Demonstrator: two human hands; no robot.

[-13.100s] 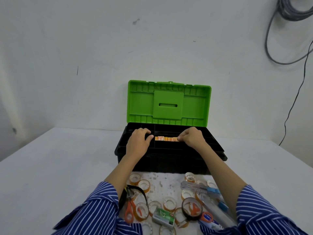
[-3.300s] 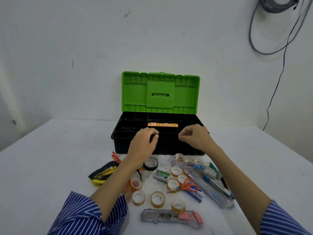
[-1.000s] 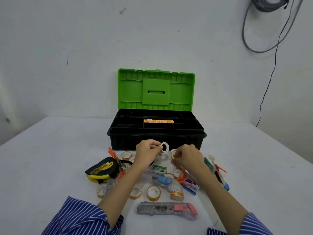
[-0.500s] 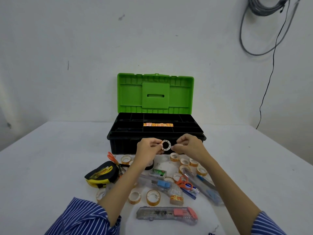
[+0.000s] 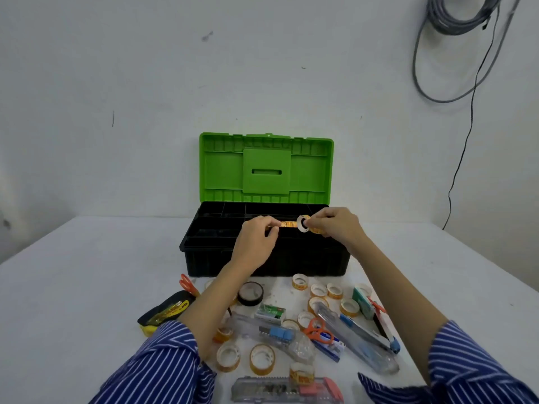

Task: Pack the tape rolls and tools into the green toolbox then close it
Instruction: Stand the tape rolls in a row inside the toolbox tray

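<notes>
While the left hand [image 5: 256,240] curls empty, the right hand [image 5: 335,225] pinches a tape roll [image 5: 303,223] at its fingertips.

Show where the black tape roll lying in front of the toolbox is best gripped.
Grip the black tape roll across its outer rim, or with one finger through its open hole, coming from above: it lies flat, hole facing up, with the left forearm close on its left.

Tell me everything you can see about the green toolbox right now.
The green toolbox stands open on the white table, against the wall. Its ribbed bright green lid, with a raised square panel and slot, stands upright. The black plastic base holds a divided tray; a row of orange tape rolls lies in a middle compartment. The left hand and right hand hover over the tray, the right pinching a small tape roll.
</notes>
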